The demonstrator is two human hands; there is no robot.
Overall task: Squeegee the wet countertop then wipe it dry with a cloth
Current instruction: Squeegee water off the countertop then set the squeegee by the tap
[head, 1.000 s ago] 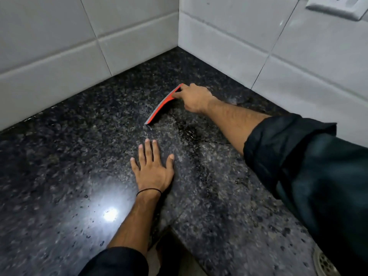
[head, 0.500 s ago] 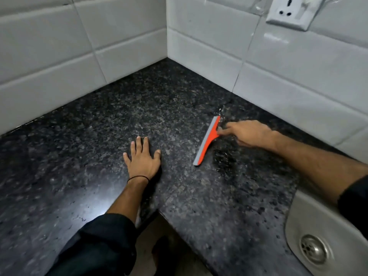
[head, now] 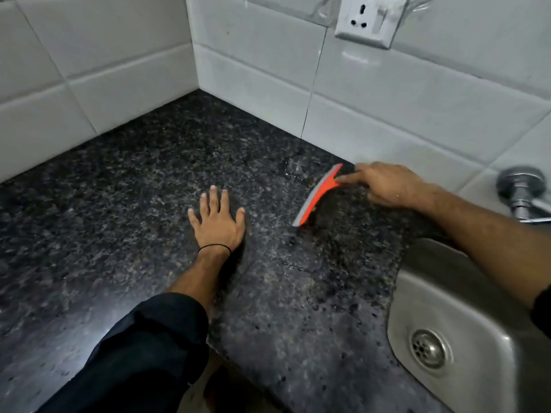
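Note:
My right hand [head: 387, 184] grips the handle of an orange squeegee [head: 317, 194] with a grey blade, its blade edge down on the dark speckled granite countertop [head: 134, 189] near the back wall. A small puddle of water [head: 293, 168] lies just left of the blade's far end, and wet patches show toward the sink. My left hand [head: 217, 219] rests flat on the countertop with fingers spread, holding nothing, about a hand's width left of the squeegee. No cloth is in view.
A steel sink [head: 465, 317] with a round drain [head: 428, 348] sits at the lower right, a tap [head: 521, 189] above it. White tiled walls [head: 98, 64] meet in a corner behind. A wall socket [head: 366, 22] is mounted above. The countertop has an inner corner edge [head: 214, 347] near my body.
My right hand has dragged the squeegee from the wall corner rightward along the back wall toward the sink. My left hand has stayed flat on the countertop.

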